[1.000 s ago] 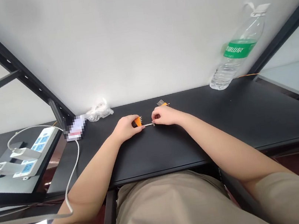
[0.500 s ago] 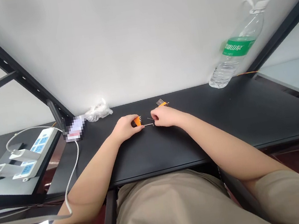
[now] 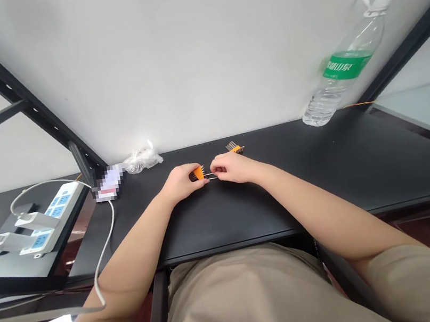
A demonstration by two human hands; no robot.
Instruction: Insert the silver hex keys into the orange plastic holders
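Note:
My left hand [image 3: 181,183] rests on the black desk [image 3: 269,201], shut on a small orange connector block [image 3: 198,173] with metal pins sticking out of it. My right hand [image 3: 234,169] is close to it on the right, with its fingertips pinched on a thin metal pin [image 3: 210,176]. That pin spans the small gap between my hands, and its far end is near the orange block. A second orange connector block [image 3: 236,149] with metal pins lies just beyond my right hand, touched by neither hand.
A white power strip [image 3: 51,217] with plugs sits on a lower black shelf at the left, and a white cable [image 3: 107,236] runs over my left forearm. A plastic bag [image 3: 142,160] and a pixelated object [image 3: 108,183] lie at the desk's back edge. A water bottle [image 3: 343,74] hangs at the back right.
My right hand has moved left, closer to my left hand. The thin metal pin now lies between my fingertips and the orange block. My left hand has barely moved.

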